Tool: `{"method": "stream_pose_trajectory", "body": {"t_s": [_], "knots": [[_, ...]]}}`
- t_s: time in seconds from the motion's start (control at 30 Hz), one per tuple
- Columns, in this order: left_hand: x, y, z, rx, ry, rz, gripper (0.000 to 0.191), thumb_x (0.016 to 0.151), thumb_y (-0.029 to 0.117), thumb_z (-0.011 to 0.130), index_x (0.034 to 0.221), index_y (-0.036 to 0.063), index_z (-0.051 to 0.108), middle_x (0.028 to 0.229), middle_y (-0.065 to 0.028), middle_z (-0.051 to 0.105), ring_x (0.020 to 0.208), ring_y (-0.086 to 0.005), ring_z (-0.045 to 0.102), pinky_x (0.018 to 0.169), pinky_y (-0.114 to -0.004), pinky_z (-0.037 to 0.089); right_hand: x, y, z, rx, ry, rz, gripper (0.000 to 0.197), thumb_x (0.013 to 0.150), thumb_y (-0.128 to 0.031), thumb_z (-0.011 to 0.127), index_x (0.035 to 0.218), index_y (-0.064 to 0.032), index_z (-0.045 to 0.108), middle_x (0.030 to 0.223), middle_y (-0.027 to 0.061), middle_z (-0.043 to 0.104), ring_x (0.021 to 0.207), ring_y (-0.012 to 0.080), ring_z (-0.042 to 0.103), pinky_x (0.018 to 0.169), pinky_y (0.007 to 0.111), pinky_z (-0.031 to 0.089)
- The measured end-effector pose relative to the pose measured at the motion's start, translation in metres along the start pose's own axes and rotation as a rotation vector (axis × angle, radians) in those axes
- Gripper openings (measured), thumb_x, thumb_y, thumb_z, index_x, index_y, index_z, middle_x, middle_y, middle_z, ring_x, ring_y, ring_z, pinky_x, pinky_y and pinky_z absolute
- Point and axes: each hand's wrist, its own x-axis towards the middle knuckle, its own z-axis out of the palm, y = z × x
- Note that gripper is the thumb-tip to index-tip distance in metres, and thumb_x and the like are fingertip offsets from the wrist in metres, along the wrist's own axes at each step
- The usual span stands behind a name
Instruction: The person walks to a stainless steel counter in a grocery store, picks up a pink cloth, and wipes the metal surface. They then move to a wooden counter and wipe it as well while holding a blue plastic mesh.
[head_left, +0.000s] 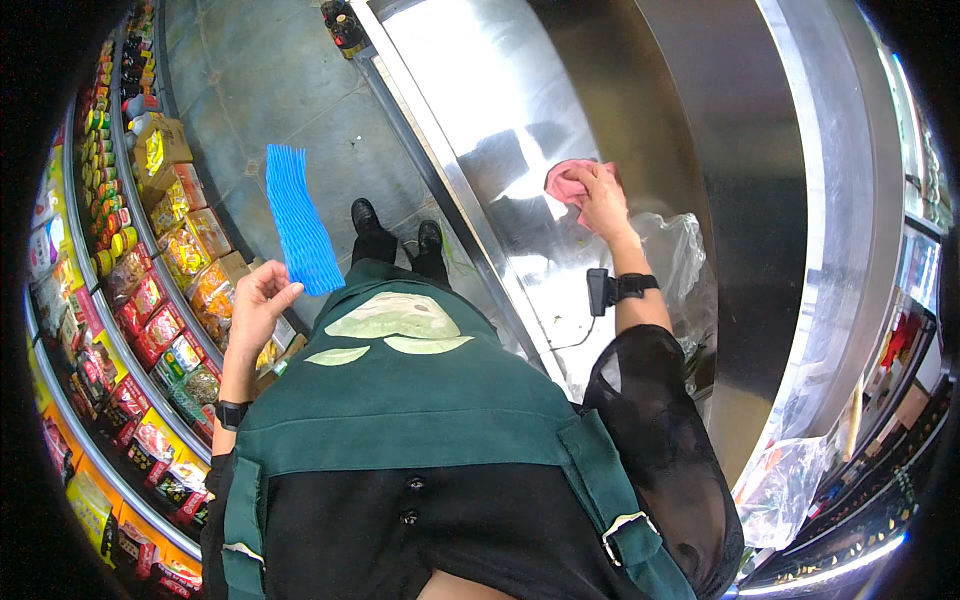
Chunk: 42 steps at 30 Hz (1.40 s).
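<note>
Between the thumb and fingers of my left hand hangs the lower end of a blue wavy strip, whose fringed far end extends over the floor. My right hand presses a pink cloth on the shiny stainless-steel surface of a display case or counter. A crumpled clear plastic bag lies beside my right forearm. I wear a dark green apron with pale leaf shapes, and a black device is strapped to my right wrist.
Shelves at the left carry packaged foods, jars and open cardboard boxes. Dark bottles stand at the counter's far corner. The counter's metal edge runs along my right side. Another clear plastic bag is at the lower right, near more shelving.
</note>
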Motion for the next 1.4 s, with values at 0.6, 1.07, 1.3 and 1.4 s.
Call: {"method": "stream_pose_trajectory", "body": {"t_s": [0.6,1.07,1.3,1.4], "knots": [[-0.004,0.002,0.027,0.009,-0.058,0.033,0.009,0.082,0.002,0.067,0.083,0.0035,0.059,0.071,0.0064,0.055,0.064,-0.0012,0.047,0.059,-0.017,0.039,-0.059,-0.059,-0.003,0.288,-0.039,-0.036,0.032,0.082,-0.005,0.055,0.112,-0.0120,0.061,0.111,0.0159,0.055,0.092,0.0321,0.058,0.082,0.036,0.049],[-0.057,-0.002,0.053,0.077,-0.070,0.029,0.010,0.082,0.003,0.068,0.084,0.0041,0.058,0.072,0.0060,0.055,0.065,-0.0019,0.049,0.060,-0.017,0.040,-0.068,-0.079,0.081,0.072,-0.084,-0.127,0.033,0.084,-0.006,0.050,0.116,-0.0120,0.056,0.113,0.0164,0.052,0.105,0.0347,0.054,0.085,0.043,0.046],[-0.033,0.013,0.057,0.146,-0.222,0.142,0.010,0.082,0.002,0.067,0.082,0.0033,0.057,0.069,0.0052,0.054,0.063,-0.0019,0.048,0.057,-0.018,0.040,-0.225,-0.033,0.074,0.018,-0.150,-0.007,0.020,0.081,-0.006,0.054,0.097,-0.0120,0.066,0.097,0.0100,0.057,0.093,0.0284,0.056,0.076,0.036,0.045],[-0.031,0.006,0.051,0.229,-0.242,0.173,0.011,0.081,0.003,0.068,0.080,0.0039,0.057,0.067,0.0059,0.052,0.062,-0.0019,0.046,0.056,-0.019,0.038,-0.271,-0.030,0.059,-0.081,-0.281,0.147,0.020,0.080,-0.009,0.057,0.096,-0.0143,0.069,0.097,0.0073,0.059,0.093,0.0266,0.057,0.079,0.035,0.046]]}}
